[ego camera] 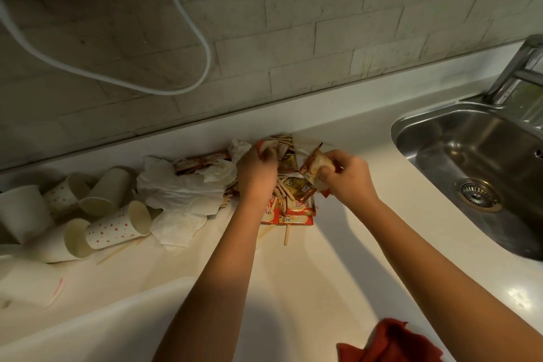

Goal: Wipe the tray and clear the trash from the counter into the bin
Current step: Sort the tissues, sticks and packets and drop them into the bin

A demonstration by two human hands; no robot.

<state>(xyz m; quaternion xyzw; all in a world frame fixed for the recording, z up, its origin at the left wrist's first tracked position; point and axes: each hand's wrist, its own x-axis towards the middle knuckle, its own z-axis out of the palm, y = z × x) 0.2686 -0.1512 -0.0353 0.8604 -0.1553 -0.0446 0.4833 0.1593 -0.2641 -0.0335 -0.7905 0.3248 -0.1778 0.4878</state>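
From my remote station, both bare hands work a heap of trash on the white desk (308, 273) below a tiled wall. My left hand (257, 169) has its grip curled round a crumpled red-and-white wrapper (266, 147) at the far side of the pile; my right hand (348, 176) pinches a torn orange sachet (316, 166), lifted just above the heap. Under and between the hands lie more sachets (296, 206) and wooden stir sticks (287, 235), touching one another. Just left of them sit crumpled white napkins (179, 188), and further left a cluster of tipped paper cups (117, 226), some dotted, some plain. A red cloth (390, 341) lies at the near edge of the desk, close to my right forearm. A steel sink (482, 167) with its tap (517, 73) occupies the right side, well apart from the pile. A white hose (188, 38) loops down the wall.
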